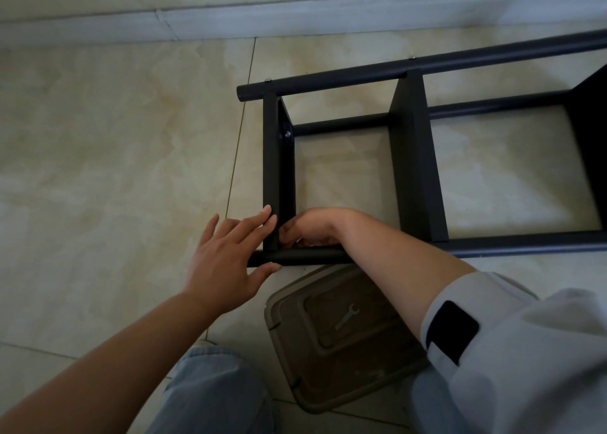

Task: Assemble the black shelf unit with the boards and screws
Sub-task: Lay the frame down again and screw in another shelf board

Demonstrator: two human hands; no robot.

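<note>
Pressing flat left hand (226,263) on shelf unit (417,157), right hand (308,228) curled, fingertips hidden, grip unclear.

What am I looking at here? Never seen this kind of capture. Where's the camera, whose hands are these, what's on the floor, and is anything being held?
There is no robot: one wide-angle camera is worn on a person's head and looks forward and down at their own hands. It is the only view.

On the tiled floor lies a black shelf unit on its side: round tubes with flat boards fixed between them. Silver screw heads show on the far tube.

The left hand is open, its straight fingers pressing on the end board and its thumb touching the near tube. The right hand is curled at the inner corner where that board meets the tube. Whether it pinches a screw cannot be seen.

Nearer the person sits a brown plastic lid with a small flat wrench on top.
</note>
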